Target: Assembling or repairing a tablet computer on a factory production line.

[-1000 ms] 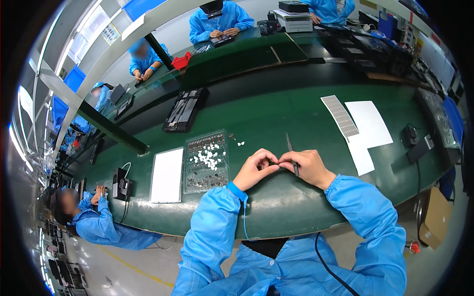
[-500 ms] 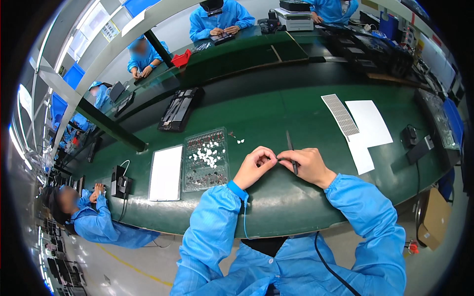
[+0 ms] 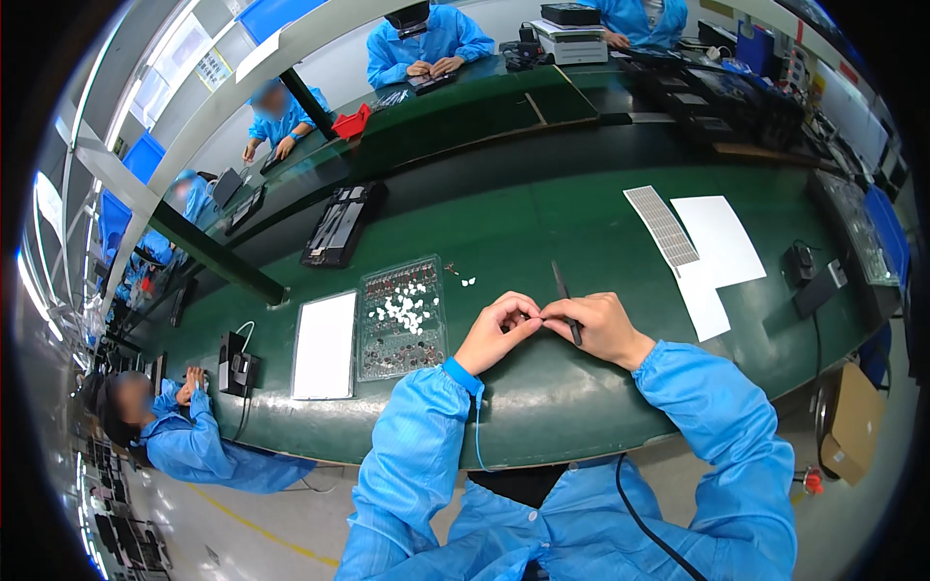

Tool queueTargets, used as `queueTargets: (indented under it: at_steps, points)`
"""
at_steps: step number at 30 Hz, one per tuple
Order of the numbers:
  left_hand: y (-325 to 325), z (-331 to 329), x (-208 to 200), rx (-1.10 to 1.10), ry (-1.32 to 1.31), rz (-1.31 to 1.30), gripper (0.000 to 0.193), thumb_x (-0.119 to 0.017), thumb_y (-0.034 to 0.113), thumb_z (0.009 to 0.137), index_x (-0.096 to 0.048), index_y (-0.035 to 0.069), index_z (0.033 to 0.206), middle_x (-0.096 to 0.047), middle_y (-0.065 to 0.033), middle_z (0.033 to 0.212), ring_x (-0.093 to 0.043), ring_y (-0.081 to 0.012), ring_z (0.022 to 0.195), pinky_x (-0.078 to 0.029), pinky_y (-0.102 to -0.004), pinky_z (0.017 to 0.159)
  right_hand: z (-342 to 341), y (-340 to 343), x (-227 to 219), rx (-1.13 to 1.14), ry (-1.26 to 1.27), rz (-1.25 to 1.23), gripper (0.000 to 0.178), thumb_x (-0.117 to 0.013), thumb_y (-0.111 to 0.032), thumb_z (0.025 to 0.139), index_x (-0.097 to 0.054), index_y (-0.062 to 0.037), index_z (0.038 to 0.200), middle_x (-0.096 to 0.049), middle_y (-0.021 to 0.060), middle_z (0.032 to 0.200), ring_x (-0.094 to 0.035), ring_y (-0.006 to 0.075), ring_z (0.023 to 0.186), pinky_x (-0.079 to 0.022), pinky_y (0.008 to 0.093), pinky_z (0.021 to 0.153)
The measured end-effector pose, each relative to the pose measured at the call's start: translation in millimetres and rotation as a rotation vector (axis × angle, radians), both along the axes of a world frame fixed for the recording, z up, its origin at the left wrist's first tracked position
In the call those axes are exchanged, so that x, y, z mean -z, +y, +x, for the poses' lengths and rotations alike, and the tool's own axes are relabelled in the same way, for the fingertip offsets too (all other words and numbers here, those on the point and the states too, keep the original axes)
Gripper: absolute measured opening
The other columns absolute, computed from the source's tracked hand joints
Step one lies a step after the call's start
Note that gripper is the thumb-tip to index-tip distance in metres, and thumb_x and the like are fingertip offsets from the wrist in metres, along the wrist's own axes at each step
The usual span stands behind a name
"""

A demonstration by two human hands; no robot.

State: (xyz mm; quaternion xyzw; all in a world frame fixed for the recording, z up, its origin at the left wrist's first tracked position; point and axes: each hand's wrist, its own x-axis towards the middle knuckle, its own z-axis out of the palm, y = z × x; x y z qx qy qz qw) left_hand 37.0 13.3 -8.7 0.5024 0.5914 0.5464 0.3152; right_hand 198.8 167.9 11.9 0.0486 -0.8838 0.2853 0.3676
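Note:
Over the green bench, my left hand [image 3: 496, 334] and my right hand [image 3: 603, 327] meet at their fingertips. My left thumb and fingers pinch together on something too small and hidden to make out. Held in my right hand is a pair of dark tweezers [image 3: 561, 283], its slim point aimed away from me. My right thumb and forefinger also press at the left fingertips. To the left of my hands lies a clear plastic tray [image 3: 442, 324] with a heap of small white pieces [image 3: 403, 310] and rows of small dark round parts [image 3: 389, 362]. One loose white piece [image 3: 469, 282] rests beside it.
A white rectangular panel [image 3: 325, 347] adjoins the tray. White sheets [image 3: 719, 240] and a strip of small grey labels [image 3: 662, 223] lie to the right. A black open device [image 3: 341, 225] stands farther back. Co-workers sit at the left and across the bench.
My fingertips have drawn closer around the small thing, and the tweezers have tilted slightly. The whole view has shifted a little. Across the bench at the far left, a co-worker's hands have moved apart.

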Motion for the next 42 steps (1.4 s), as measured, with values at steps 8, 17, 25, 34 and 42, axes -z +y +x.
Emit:
queueTargets:
  at_steps: [8,17,25,34,42]
  points:
    - [-0.5,-0.2,-1.5,0.014,-0.001,-0.035,0.011,-0.067,0.013,0.097,-0.065,0.003,0.1,-0.056,0.0,0.112,-0.054,-0.005,0.088,-0.045,-0.0209,0.075,0.6,-0.5,0.7,-0.01,-0.018,-0.049,0.019,-0.08,-0.012,0.08,-0.071,-0.0095,0.095,-0.072,0.0079,0.076,-0.071,0.0265,0.065,-0.053,0.0341,0.057]
    - [0.0,1.0,0.6,0.009,0.014,-0.012,0.011,-0.065,0.012,0.098,-0.063,0.002,0.099,-0.056,-0.0001,0.109,-0.051,-0.0052,0.084,-0.044,-0.0212,0.073,1.2,0.0,1.0,-0.011,-0.068,-0.066,0.021,-0.08,-0.013,0.081,-0.07,-0.0094,0.099,-0.072,0.0089,0.076,-0.072,0.0263,0.066,-0.054,0.0327,0.057]
    - [1.0,-2.5,6.4,-0.004,-0.068,-0.02,0.011,-0.066,0.013,0.097,-0.064,0.002,0.1,-0.057,0.0013,0.102,-0.049,-0.0045,0.077,-0.043,-0.0212,0.069,-0.4,-1.9,1.1,-0.01,-0.089,-0.098,0.021,-0.079,-0.012,0.082,-0.07,-0.0089,0.101,-0.073,0.0098,0.078,-0.072,0.0262,0.068,-0.056,0.0325,0.058]
    - [0.7,-0.5,2.6,-0.007,-0.051,0.013,0.012,-0.066,0.013,0.097,-0.066,0.003,0.105,-0.059,0.0018,0.103,-0.052,-0.0043,0.08,-0.044,-0.0207,0.07,2.1,-1.0,-0.2,0.024,-0.066,-0.092,0.022,-0.08,-0.01,0.081,-0.071,-0.0085,0.101,-0.074,0.009,0.079,-0.074,0.024,0.069,-0.057,0.0311,0.06]
    - [0.9,0.7,1.1,-0.017,-0.025,0.005,0.014,-0.065,0.014,0.098,-0.069,0.003,0.105,-0.06,0.0021,0.105,-0.051,-0.0037,0.079,-0.043,-0.0201,0.07,2.9,-0.8,-1.9,0.042,-0.095,-0.129,0.022,-0.08,-0.01,0.081,-0.071,-0.0082,0.101,-0.074,0.0086,0.078,-0.074,0.0229,0.069,-0.057,0.0307,0.059]
